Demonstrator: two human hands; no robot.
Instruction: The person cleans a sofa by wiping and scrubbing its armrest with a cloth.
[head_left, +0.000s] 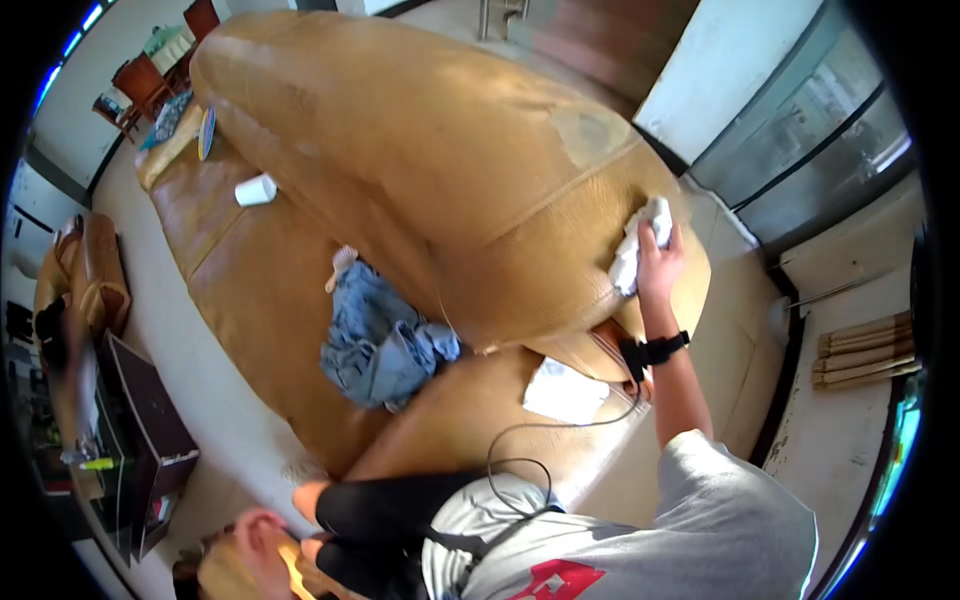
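Observation:
My right hand [661,264] is closed round a crumpled white cloth [628,252], pressed on the end of the brown leather sofa's backrest [540,240]. A black band with a cable [655,350] circles my right wrist. My left hand [262,548] is low at the lower left, beside a tan, rounded surface [225,575]; its fingers are blurred and partly hidden, so their state is unclear. A flat white packet or sheet [565,391] lies on the sofa below my right hand. On the seat sits a bunched blue denim garment [380,340], with a pale hairbrush [343,262] touching its upper edge.
Farther along the seat lie a white cup-like cylinder [256,190] and a blue-and-yellow oval object [206,134]. A dark low cabinet [145,430] stands across the floor at left. Glass doors [815,120] and a pale wall are at right; wooden chairs [143,82] stand far back.

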